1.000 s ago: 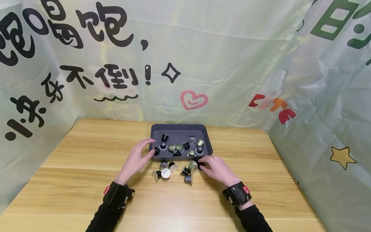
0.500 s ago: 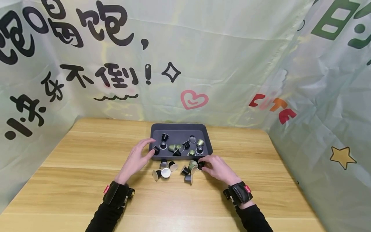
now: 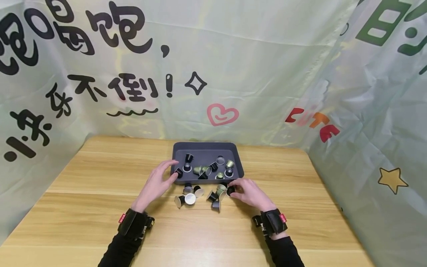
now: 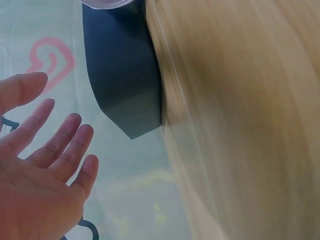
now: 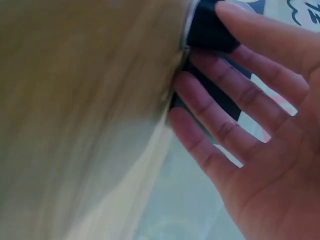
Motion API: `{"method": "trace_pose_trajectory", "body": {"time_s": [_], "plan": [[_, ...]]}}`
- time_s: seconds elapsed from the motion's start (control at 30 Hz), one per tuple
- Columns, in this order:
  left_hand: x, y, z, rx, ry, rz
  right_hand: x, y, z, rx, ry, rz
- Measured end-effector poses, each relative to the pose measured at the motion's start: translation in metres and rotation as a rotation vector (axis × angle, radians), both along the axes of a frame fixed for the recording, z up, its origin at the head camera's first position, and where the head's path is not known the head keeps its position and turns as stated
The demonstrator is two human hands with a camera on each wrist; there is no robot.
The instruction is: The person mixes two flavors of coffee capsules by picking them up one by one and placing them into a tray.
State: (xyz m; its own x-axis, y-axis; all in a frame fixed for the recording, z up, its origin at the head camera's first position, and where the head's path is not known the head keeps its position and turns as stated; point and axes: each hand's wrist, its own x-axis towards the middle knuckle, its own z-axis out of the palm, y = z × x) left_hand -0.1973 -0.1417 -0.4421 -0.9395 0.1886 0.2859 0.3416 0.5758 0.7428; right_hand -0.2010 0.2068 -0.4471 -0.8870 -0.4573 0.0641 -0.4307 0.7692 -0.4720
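Observation:
My right hand (image 3: pixel 248 193) is at the near right corner of the tray, with its thumb and index finger round a black coffee capsule (image 3: pixel 230 191). In the right wrist view this capsule (image 5: pixel 212 27) lies between thumb and index finger, close over the wood, while the other fingers stretch out loosely. My left hand (image 3: pixel 156 183) hovers at the tray's left edge, fingers spread and palm bare in the left wrist view. Just beyond its thumb, a black capsule (image 3: pixel 179 173) lies inside the dark grey tray (image 3: pixel 203 146).
Several black and green capsules lie in the tray. On the table (image 3: pixel 100 178) before it are two loose groups: a left one with a white-faced capsule (image 3: pixel 190 199), and a right one with a grey capsule (image 3: pixel 215 205). A printed cloth (image 3: pixel 267 92) hangs behind.
The black capsule at my right fingertips shows more fully than a second ago, as the right hand and forearm shift slightly. My left hand stays in place.

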Motion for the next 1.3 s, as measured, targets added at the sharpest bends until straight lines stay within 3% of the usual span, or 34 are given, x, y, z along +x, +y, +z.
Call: {"method": "trace_pose_trajectory", "body": {"time_s": [0.37, 0.8, 1.3], "plan": [[0.001, 0.000, 0.001, -0.002, -0.033, -0.008, -0.002, 0.005, 0.004, -0.026, -0.074, -0.037], [0.001, 0.001, 0.001, 0.001, -0.040, -0.019, 0.000, 0.008, 0.009, -0.113, -0.107, 0.003], [0.001, -0.001, 0.003, 0.000, -0.040, -0.025, -0.005, -0.004, 0.023, -0.186, 0.079, 0.047]]}}
